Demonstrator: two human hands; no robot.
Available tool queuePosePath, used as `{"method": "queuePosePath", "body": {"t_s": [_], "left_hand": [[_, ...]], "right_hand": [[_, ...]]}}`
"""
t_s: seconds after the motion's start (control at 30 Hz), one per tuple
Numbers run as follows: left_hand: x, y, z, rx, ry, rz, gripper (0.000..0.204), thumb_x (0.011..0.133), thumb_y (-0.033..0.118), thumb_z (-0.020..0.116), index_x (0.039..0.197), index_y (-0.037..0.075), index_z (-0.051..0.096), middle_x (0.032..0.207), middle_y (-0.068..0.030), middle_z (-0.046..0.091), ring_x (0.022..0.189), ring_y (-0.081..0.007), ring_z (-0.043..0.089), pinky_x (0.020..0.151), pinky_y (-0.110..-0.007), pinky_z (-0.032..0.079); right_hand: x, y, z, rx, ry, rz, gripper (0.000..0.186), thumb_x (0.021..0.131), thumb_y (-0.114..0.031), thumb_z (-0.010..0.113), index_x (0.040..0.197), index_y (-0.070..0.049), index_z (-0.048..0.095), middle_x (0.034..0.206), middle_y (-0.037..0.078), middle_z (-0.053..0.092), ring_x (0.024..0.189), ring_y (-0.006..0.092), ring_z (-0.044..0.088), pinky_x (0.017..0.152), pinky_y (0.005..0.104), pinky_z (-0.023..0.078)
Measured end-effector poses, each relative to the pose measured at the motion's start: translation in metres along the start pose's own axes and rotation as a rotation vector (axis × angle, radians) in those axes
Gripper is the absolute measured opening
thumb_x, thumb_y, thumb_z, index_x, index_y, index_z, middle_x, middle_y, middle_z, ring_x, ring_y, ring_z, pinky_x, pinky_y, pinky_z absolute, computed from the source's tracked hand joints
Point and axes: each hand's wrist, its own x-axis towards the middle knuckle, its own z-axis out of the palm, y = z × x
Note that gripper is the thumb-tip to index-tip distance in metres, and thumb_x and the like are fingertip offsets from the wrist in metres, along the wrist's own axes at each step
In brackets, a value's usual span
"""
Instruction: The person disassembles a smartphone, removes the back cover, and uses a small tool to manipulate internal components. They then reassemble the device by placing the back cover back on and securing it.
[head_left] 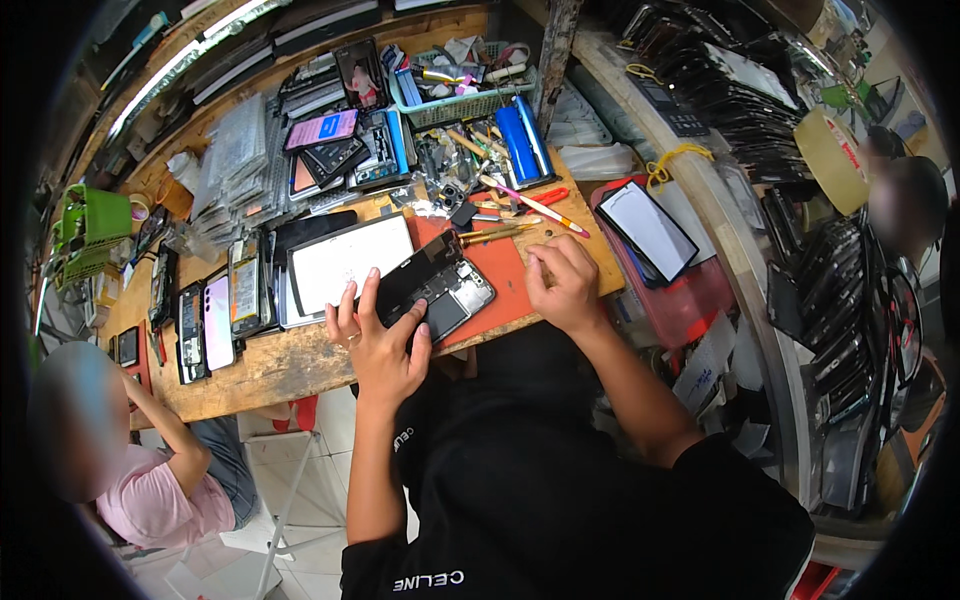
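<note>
An opened smartphone point(462, 297) lies on an orange mat point(507, 279) at the bench's front edge, its inner parts showing. Its dark screen panel point(420, 268) stands tilted up along the far left side. My left hand point(378, 345) is open, fingers spread; the index fingertip rests on the phone and the thumb is by its near edge. Just right of the mat, my right hand point(566, 283) is closed with curled fingers. Whatever it may hold is hidden. Gold tweezers point(497, 233) lie beyond the phone, apart from that hand.
A white-faced tablet point(350, 262) lies left of the phone, beside several opened phones point(190, 330). A green basket point(465, 103) of tools and loose parts fill the back. At right, a phone point(648, 230) lies on a red box point(680, 300). Another person point(165, 490) sits at left.
</note>
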Motion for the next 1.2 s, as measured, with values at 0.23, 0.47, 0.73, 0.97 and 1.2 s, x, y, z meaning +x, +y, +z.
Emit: {"method": "queuePosePath", "body": {"t_s": [0.23,0.47,0.73,0.97,1.2], "left_hand": [[-0.002,-0.001,0.002,0.012,0.014,0.010,0.027,0.093,0.032,0.073,0.113,0.027,0.090,0.172,-0.0146,0.044,0.160,-0.0406,0.029,0.132,-0.063,0.007],[-0.009,0.000,0.004,0.073,0.036,0.030,0.028,0.096,0.038,0.069,0.115,0.029,0.087,0.170,-0.0089,0.048,0.157,-0.0355,0.034,0.132,-0.061,0.009],[-0.016,0.001,0.006,0.168,0.008,0.043,0.032,0.099,0.043,0.065,0.120,0.033,0.088,0.169,-0.0079,0.048,0.159,-0.0347,0.032,0.135,-0.059,0.004],[-0.015,0.002,0.002,0.171,-0.039,0.046,0.033,0.098,0.048,0.066,0.117,0.033,0.088,0.165,-0.0055,0.048,0.158,-0.0345,0.030,0.135,-0.061,0.007],[-0.014,0.002,0.006,0.185,0.029,0.055,0.030,0.096,0.048,0.068,0.114,0.035,0.088,0.161,0.0009,0.053,0.155,-0.0302,0.037,0.134,-0.062,0.011]], "right_hand": [[0.012,-0.005,0.002,0.029,-0.168,-0.004,0.013,0.092,-0.007,0.079,0.104,-0.004,0.079,0.091,0.010,0.068,0.086,0.0335,0.070,0.077,0.0459,0.057],[0.063,-0.006,0.029,-0.053,-0.526,-0.244,0.008,0.093,-0.009,0.075,0.096,-0.003,0.078,0.099,0.010,0.067,0.103,0.0295,0.066,0.089,0.0418,0.054],[0.108,0.002,0.026,0.068,-0.768,-0.266,0.015,0.093,-0.010,0.079,0.106,-0.003,0.074,0.103,0.010,0.066,0.100,0.0315,0.068,0.087,0.0434,0.055],[0.131,-0.010,0.020,0.248,-0.766,0.098,0.019,0.094,-0.002,0.074,0.112,0.000,0.067,0.102,0.013,0.069,0.096,0.0277,0.073,0.082,0.0407,0.058],[0.144,-0.015,0.053,0.498,-0.850,0.508,0.013,0.101,0.003,0.070,0.112,0.000,0.063,0.096,0.006,0.071,0.086,0.0107,0.071,0.071,0.0272,0.057]]}}
